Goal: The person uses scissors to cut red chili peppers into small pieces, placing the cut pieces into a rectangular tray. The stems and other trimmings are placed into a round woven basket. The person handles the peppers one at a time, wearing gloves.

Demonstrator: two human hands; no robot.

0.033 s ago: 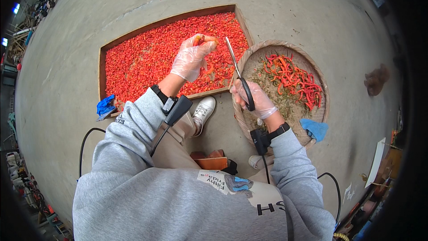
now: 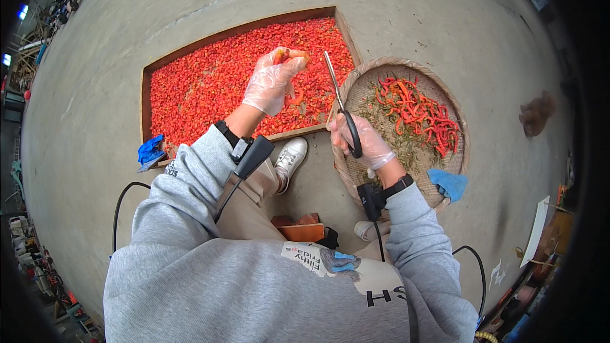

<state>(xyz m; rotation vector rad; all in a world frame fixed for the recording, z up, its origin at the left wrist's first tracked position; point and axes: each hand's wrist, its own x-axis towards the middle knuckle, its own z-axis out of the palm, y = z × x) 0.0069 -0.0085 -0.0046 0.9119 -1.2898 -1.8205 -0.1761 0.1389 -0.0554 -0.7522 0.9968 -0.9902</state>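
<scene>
Floor: bare grey concrete floor [image 2: 114, 89] under everything, with the person seated low over it.
Wooden tray [image 2: 147, 98]: long and shallow, lying ahead and to the left, filled edge to edge with cut red chili pieces [image 2: 203, 92].
Round basket [image 2: 460, 133]: woven, just right of the tray and touching its corner, holding whole red chilies [image 2: 419, 114] on its far side and greenish stems and scraps nearer the person.
Blue cloths: one blue rag [image 2: 151, 150] at the tray's near left corner, another blue cloth [image 2: 448, 184] on the basket's near rim.
Left hand [image 2: 270, 82]: gloved, raised over the tray, fingers pinched together on one chili [image 2: 286, 57], whose tip pokes out toward the right.
Right hand [image 2: 362, 140]: gloved, over the basket's left rim, fingers closed through the handles of the scissors [image 2: 337, 98]; the blades point up toward the held chili, and appear to be nearly closed, though the view is too small to be sure.
Step in hand: judged as snipping a single chili over the tray, so that the bits fall among the cut ones.
Next move calls for: bringing the blades across the chili clear of the left fingertips, keeping both above the tray.
</scene>
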